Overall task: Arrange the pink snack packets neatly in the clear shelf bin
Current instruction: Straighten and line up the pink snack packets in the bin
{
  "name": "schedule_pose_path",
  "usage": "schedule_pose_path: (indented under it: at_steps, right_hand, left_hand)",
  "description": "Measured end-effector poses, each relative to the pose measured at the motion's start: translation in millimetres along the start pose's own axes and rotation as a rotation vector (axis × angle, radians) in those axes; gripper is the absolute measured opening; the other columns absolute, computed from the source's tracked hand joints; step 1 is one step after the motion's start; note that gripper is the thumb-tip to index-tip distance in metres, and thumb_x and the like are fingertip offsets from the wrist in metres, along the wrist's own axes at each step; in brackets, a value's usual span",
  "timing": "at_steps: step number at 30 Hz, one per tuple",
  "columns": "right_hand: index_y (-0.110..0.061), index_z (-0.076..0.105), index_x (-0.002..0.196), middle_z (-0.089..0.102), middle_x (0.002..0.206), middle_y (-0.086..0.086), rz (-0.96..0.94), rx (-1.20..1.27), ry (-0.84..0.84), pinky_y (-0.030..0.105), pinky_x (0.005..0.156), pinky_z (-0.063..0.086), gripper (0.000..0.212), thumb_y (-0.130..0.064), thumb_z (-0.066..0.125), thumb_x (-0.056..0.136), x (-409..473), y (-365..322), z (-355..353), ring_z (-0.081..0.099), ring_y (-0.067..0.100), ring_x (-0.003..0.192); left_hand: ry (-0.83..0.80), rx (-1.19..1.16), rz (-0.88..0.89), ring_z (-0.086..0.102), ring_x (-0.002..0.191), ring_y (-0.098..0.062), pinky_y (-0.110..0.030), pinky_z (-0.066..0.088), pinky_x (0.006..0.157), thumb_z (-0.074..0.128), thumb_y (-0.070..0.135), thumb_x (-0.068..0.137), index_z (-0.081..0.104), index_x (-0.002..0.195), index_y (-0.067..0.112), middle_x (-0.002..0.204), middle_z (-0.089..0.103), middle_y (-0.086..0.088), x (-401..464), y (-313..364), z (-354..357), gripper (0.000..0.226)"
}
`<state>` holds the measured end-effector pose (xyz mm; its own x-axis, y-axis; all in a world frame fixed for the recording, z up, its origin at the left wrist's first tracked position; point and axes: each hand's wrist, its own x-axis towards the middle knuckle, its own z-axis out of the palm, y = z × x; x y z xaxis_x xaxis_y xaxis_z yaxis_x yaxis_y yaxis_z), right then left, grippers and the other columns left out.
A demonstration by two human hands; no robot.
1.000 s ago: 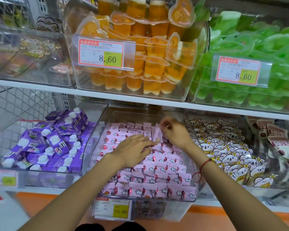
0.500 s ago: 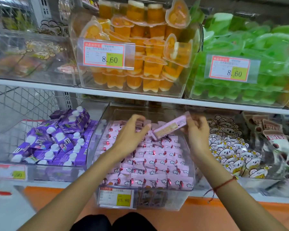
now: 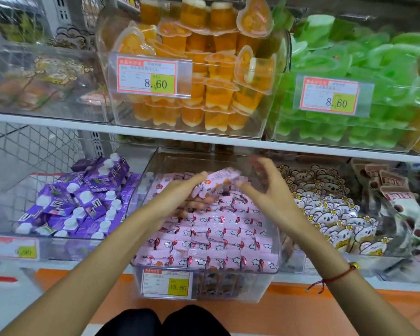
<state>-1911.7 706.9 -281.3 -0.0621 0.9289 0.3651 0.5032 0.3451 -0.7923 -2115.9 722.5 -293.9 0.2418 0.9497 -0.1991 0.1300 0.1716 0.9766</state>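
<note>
My left hand (image 3: 180, 197) grips one glossy pink foil snack packet (image 3: 216, 184) by its end, fingers curled under it, lifting it tilted above the rows below. My right hand (image 3: 269, 190) hovers just beside it with fingers spread and slack, holding nothing; motion blur softens the fingertips. A thin red cord bracelet (image 3: 335, 277) circles my right wrist. Beneath both hands, the clear rigid plastic shelf bin (image 3: 274, 267) holds flat rectangular pink packets (image 3: 216, 241) packed in tight rows, each printed with white clouds. A price tag (image 3: 166, 283) hangs on its front wall. To the left sit purple cartons with white caps (image 3: 83, 202); above, orange jelly cups (image 3: 204, 93) and green jelly cups (image 3: 361, 57) fill transparent bins.
</note>
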Motion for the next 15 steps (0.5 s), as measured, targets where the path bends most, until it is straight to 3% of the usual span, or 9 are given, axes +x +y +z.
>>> schedule_pose_path:
  at_steps: [4,7,10,12,15]
  right_hand:
    - [-0.03,0.036,0.142,0.042,0.141,-0.007,-0.251,-0.341,-0.189,0.038,0.11,0.027,0.065,-0.029,0.067,0.086,-2.9,-5.8,6.7,0.029,0.011,0.133]
    - [-0.026,0.052,0.132,0.055,0.119,-0.007,-0.313,-0.448,-0.182,0.035,0.1,0.034,0.047,-0.027,0.065,0.087,-1.3,-6.1,12.5,0.043,0.016,0.117]
    - [-0.021,0.063,0.118,0.06,0.102,-0.01,-0.175,-0.272,-0.143,0.028,0.083,0.04,0.033,-0.028,0.067,0.086,-0.6,-3.5,12.9,0.052,0.015,0.095]
    - [-0.02,0.065,0.112,0.068,0.099,-0.006,-0.068,-0.077,-0.133,0.029,0.083,0.049,0.027,-0.025,0.068,0.086,0.3,-0.9,12.1,0.061,0.017,0.09]
    - [-0.021,0.062,0.104,0.068,0.091,-0.001,0.044,0.115,-0.108,0.029,0.081,0.055,0.019,-0.023,0.067,0.086,2.6,2.7,13.1,0.067,0.018,0.083]
  left_hand:
    - [0.016,0.116,0.001,0.057,0.051,-0.001,-0.017,0.039,0.046,0.049,0.066,0.083,0.053,0.093,0.04,0.08,0.075,0.002,-2.7,4.7,4.6,0.028]
    - [0.022,0.214,0.032,0.06,0.055,-0.002,-0.021,0.041,0.054,0.04,0.074,0.081,0.056,0.098,0.036,0.078,0.075,0.004,-5.3,7.4,9.5,0.045]
    - [0.041,0.216,0.104,0.066,0.087,-0.01,-0.033,0.045,0.079,0.026,0.084,0.07,0.062,0.104,0.034,0.096,0.073,0.004,-4.1,8.5,9.6,0.07]
    - [0.001,0.234,0.191,0.06,0.1,-0.001,-0.029,0.042,0.083,0.031,0.082,0.067,0.057,0.105,0.042,0.116,0.064,0.013,-5.9,8.4,11.2,0.061]
    - [-0.038,0.295,0.311,0.057,0.097,0.011,-0.017,0.043,0.079,0.048,0.063,0.081,0.057,0.111,0.042,0.116,0.058,0.022,-1.5,2.2,11.9,0.038]
